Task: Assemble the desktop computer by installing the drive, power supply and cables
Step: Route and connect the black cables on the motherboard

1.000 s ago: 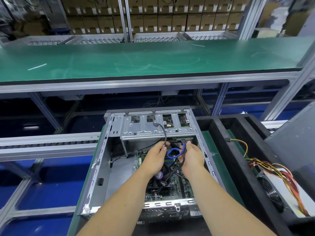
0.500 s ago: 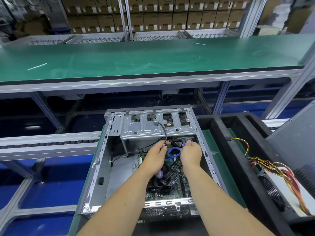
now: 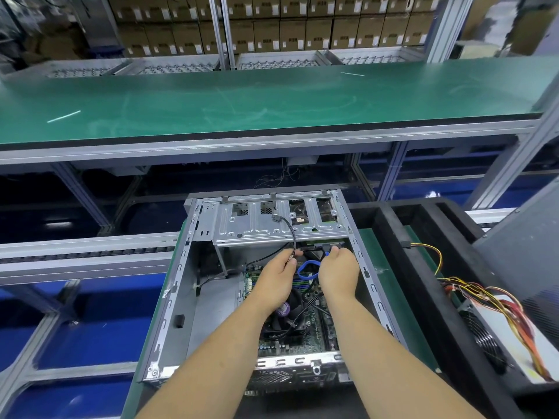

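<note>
Sitting open on the bench, the big metal PC case (image 3: 260,285) has both hands deep inside, w/ the drive cage (image 3: 281,225) across its far end. The power supply (image 3: 508,337) waits outside, off to the right, so that job isn't done yet. Since a sec ago both hands slid up to the cage edge. The left hand (image 3: 276,281) pinches a black cable (image 3: 290,234). The right hand (image 3: 338,275) pinches the blue cable (image 3: 307,272) plug, prob pushing it into the drive.

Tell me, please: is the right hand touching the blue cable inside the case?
Touching. In the head view the right hand pinches the upper end of the blue cable just under the drive cage, with no gap visible.
</note>
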`<state>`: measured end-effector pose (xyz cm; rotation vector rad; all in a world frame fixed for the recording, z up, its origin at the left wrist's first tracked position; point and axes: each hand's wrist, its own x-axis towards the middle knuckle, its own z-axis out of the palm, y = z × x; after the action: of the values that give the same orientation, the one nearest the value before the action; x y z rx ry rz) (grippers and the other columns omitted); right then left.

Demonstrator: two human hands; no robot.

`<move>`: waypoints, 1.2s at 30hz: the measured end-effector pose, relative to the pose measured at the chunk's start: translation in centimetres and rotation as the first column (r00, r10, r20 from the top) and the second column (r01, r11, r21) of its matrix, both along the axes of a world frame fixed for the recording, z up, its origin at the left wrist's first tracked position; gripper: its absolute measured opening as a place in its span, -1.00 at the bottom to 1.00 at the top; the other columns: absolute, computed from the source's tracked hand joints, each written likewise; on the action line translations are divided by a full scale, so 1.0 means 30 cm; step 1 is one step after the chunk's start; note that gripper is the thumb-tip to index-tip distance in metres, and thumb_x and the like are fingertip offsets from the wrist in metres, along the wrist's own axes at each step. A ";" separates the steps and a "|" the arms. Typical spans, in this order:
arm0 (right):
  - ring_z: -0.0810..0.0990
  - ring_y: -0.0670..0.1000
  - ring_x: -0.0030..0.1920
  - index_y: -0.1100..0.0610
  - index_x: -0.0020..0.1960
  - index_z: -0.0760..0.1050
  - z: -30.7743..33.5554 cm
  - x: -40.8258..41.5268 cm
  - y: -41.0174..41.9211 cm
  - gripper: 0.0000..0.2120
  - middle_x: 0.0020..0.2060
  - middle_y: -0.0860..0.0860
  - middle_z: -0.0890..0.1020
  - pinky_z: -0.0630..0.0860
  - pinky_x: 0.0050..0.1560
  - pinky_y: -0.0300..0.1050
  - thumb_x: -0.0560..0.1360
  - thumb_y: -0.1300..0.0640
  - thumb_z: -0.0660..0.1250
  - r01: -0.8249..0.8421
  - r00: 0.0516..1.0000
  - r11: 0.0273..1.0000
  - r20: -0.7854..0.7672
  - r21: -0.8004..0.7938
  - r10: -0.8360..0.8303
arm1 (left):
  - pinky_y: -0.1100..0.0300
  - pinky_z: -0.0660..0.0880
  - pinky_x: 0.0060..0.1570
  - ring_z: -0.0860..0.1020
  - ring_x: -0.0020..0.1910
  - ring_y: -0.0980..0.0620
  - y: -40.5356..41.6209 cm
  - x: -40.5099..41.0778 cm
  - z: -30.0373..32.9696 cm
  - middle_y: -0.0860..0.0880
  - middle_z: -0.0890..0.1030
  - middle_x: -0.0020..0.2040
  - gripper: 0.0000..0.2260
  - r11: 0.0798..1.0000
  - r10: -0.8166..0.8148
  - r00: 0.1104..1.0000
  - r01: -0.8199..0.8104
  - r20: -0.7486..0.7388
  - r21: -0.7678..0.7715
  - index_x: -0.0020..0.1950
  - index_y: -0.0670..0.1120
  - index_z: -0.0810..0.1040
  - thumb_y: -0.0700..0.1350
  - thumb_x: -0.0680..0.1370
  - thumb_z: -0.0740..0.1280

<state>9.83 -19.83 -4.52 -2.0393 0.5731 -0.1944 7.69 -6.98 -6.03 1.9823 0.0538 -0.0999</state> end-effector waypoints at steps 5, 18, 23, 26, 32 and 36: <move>0.43 -0.04 -0.30 0.24 -0.08 0.44 -0.006 0.000 -0.005 -0.68 -0.28 0.03 0.48 0.27 -0.36 -0.14 0.70 0.10 0.04 0.000 1.000 0.997 0.011 0.081 -0.001 | 0.43 0.32 0.07 0.46 0.26 0.20 0.000 -0.001 0.001 0.15 0.55 0.27 -0.74 1.000 -0.014 1.000 0.014 0.000 -0.027 0.31 0.06 0.51 -0.10 0.71 0.11; 0.42 -0.05 -0.29 0.22 -0.04 0.44 -0.001 0.005 0.001 -0.69 -0.28 -0.01 0.46 0.27 -0.33 -0.13 0.71 0.08 0.03 0.008 1.000 0.999 -0.002 0.036 -0.008 | 0.45 0.31 0.05 0.46 0.25 0.18 -0.002 -0.003 0.009 0.13 0.54 0.27 -0.74 1.000 -0.013 1.000 0.013 0.011 -0.022 0.33 0.04 0.50 -0.11 0.71 0.11; 0.38 -0.12 -0.31 0.20 -0.05 0.40 -0.002 0.011 -0.001 -0.71 -0.31 -0.05 0.42 0.23 -0.39 -0.22 0.71 0.09 0.02 -0.002 1.000 1.000 -0.016 0.024 0.003 | 0.30 0.33 0.17 0.45 0.29 0.16 -0.003 -0.007 0.009 0.12 0.54 0.30 -0.72 0.999 -0.021 1.000 0.021 0.021 -0.027 0.36 0.02 0.49 -0.11 0.71 0.11; 0.40 -0.11 -0.31 0.21 -0.05 0.40 -0.002 0.017 -0.001 -0.71 -0.31 -0.03 0.43 0.24 -0.39 -0.20 0.71 0.09 0.02 0.000 1.000 1.000 -0.022 0.030 0.000 | 0.27 0.32 0.21 0.45 0.31 0.16 -0.002 -0.007 0.005 0.11 0.53 0.31 -0.72 0.999 -0.021 1.000 0.021 0.017 -0.032 0.37 0.02 0.49 -0.10 0.71 0.11; 0.40 -0.11 -0.32 0.20 -0.05 0.39 0.009 0.015 -0.001 -0.70 -0.29 -0.01 0.45 0.23 -0.40 -0.21 0.71 0.08 0.00 -0.018 0.999 1.000 -0.040 0.019 0.018 | 0.44 0.32 0.06 0.47 0.23 0.21 -0.003 -0.009 0.010 0.14 0.55 0.26 -0.73 1.000 -0.020 1.000 0.020 0.017 -0.017 0.34 0.05 0.50 -0.10 0.71 0.11; 0.46 -0.04 -0.33 0.19 -0.04 0.41 0.034 -0.016 -0.020 -0.67 -0.28 -0.02 0.47 0.27 -0.41 -0.23 0.71 0.04 -0.01 -0.101 0.994 0.995 -0.035 -0.007 0.101 | 0.34 0.38 -0.02 0.50 0.08 0.30 -0.001 -0.017 0.017 0.19 0.60 0.10 -0.78 1.000 0.008 0.999 -0.008 0.033 0.009 0.11 0.12 0.53 -0.11 0.70 0.11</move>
<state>9.35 -20.43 -3.50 -2.0781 0.4903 -0.1015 7.18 -7.01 -5.51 1.9920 0.0414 -0.0621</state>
